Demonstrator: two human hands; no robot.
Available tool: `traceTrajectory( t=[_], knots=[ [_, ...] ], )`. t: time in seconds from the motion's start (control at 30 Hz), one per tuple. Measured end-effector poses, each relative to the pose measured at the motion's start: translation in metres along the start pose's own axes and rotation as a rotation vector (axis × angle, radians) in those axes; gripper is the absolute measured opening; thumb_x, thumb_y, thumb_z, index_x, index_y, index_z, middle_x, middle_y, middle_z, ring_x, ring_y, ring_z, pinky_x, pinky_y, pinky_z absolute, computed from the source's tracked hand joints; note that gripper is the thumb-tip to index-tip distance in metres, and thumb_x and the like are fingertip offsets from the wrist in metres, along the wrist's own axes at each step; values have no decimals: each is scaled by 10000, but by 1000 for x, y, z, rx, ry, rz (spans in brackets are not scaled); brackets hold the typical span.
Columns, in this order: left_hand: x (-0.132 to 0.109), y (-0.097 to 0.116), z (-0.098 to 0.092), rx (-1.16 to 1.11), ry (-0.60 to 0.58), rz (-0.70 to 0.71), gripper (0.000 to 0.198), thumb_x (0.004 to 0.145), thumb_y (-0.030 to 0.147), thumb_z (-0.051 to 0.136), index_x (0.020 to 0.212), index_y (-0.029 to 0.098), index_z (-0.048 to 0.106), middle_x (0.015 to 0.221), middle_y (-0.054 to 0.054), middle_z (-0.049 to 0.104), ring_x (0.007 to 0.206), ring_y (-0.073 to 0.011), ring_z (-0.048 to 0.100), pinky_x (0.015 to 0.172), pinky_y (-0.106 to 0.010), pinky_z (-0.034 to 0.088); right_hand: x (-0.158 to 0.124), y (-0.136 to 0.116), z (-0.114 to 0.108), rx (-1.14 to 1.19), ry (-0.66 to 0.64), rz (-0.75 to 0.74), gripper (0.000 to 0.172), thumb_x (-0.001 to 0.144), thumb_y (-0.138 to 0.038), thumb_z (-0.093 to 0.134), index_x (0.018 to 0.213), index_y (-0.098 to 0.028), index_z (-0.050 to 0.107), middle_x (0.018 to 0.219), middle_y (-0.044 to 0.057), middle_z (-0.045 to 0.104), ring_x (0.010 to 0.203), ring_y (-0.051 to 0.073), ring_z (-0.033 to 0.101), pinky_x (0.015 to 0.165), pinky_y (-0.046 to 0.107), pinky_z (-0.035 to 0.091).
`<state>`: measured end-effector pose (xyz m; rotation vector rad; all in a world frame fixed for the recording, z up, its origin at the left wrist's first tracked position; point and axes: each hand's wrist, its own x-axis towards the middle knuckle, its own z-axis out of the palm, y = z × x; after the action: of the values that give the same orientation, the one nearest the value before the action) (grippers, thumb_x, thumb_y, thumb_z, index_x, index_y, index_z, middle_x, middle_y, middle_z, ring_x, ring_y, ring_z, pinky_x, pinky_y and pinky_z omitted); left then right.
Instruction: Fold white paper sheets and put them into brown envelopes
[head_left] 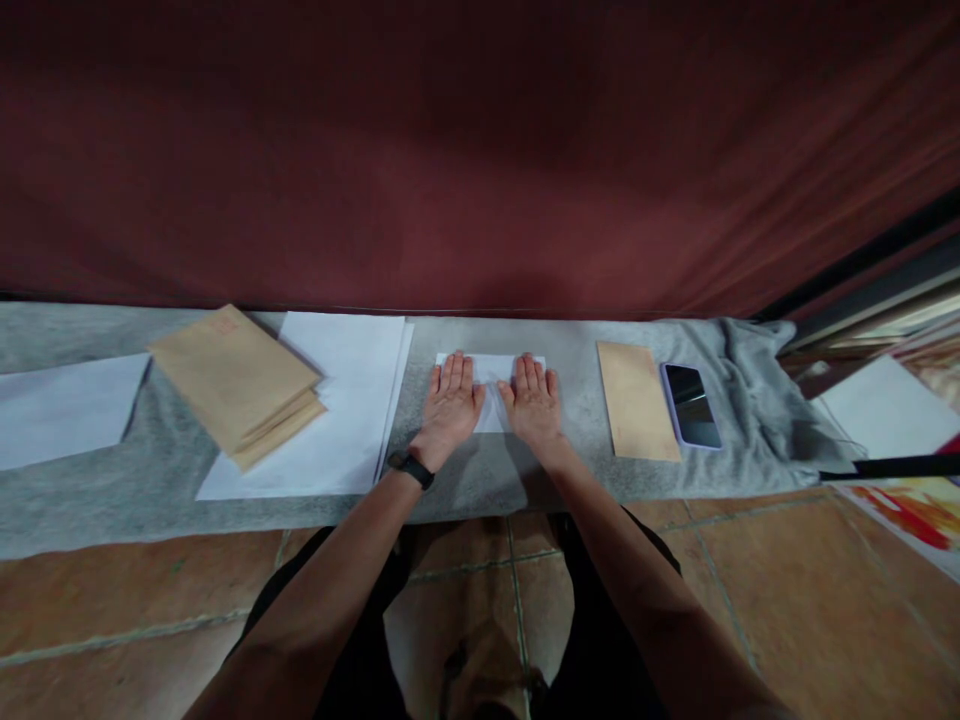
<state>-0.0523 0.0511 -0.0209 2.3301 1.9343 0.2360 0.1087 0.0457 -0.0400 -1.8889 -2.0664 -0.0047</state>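
**Left hand (454, 397) and right hand (534, 402) flat on white paper (492, 412)**

Both lie palm down, outstretched, gripping nothing; the white paper sits beneath them on the worktop (574, 350). Uneven pressure might skew or crease it, especially if the grey cloth (757, 390) rucks up. Dark red fabric (480, 210) hangs behind; tiled floor (817, 560) shows below.

Indoor room, homelike or small office, can't tell which. Floor along bottom: large terracotta-brown tiles (825, 560) with pale grout. Narrow surface across middle draped in soft grey cloth (45, 515), looks makeshift. Dark red fabric-like backdrop (480, 200) fills top. Desk-type items: stacked tan paper envelopes (232, 375) and large white paper sheets (360, 400) left of centre; lilac-edged black-screened smartphone (693, 405) right of centre.
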Motion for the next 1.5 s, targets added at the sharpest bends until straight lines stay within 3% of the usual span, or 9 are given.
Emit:
traceTrajectory(
  t=[0.6, 0.87, 0.97, 1.07, 1.17, 1.33, 1.5],
  knots=[
    [-20, -17, -2, 64, -15, -31, 752, 1070, 495, 316, 1614, -22, 294, 1706, -236, 241, 1610, -330, 204, 1309, -505, 198, -15, 24, -4, -92, 6, 57, 728, 1106, -512, 285, 1594, 23, 360, 1651, 254, 373, 1521, 369, 391, 1244, 537, 277],
    [-31, -16, -7, 65, 12, -8, 722, 1080, 470, 287, 1599, -30, 324, 1687, -240, 290, 1598, -335, 241, 1316, -519, 191, -16, 39, -19, -91, -41, 118, 646, 1110, -401, 248, 1591, 9, 379, 1673, 232, 339, 1544, 371, 355, 1260, 572, 254],
    [-37, -7, -9, 22, -8, 138, 693, 1090, 469, 272, 1612, 17, 323, 1699, -197, 299, 1605, -289, 229, 1324, -471, 192, -14, 38, -26, 7, -100, 5, 635, 1107, -395, 225, 1620, -39, 345, 1699, 183, 305, 1581, 315, 300, 1276, 537, 264],
    [-45, 1, -9, -36, -38, 299, 678, 1088, 487, 313, 1609, 53, 348, 1702, -174, 312, 1605, -265, 233, 1327, -439, 194, -13, 34, -31, 174, -226, -237, 616, 1110, -428, 176, 1634, -160, 358, 1700, 91, 343, 1586, 224, 301, 1300, 484, 261],
    [-51, 5, -8, -76, -39, 373, 703, 1075, 508, 376, 1613, 57, 332, 1700, -187, 312, 1602, -268, 246, 1325, -448, 206, -16, 31, -32, 276, -339, -413, 627, 1112, -476, 155, 1627, -198, 378, 1685, 64, 384, 1578, 183, 317, 1321, 459, 228],
    [-61, 4, -7, -83, -45, 420, 754, 1063, 566, 374, 1604, 42, 334, 1696, -212, 310, 1605, -281, 237, 1322, -469, 202, -18, 30, -29, 230, -370, -412, 625, 1115, -487, 173, 1635, -193, 358, 1713, 59, 321, 1602, 200, 255, 1333, 461, 188],
    [-68, 6, -12, -55, -131, 457, 818, 1045, 646, 340, 1588, 34, 365, 1684, -229, 326, 1598, -306, 253, 1317, -483, 203, -11, 28, -27, 147, -349, -379, 586, 1118, -476, 219, 1623, -231, 389, 1726, 29, 283, 1605, 219, 248, 1332, 470, 178]
  ],
)
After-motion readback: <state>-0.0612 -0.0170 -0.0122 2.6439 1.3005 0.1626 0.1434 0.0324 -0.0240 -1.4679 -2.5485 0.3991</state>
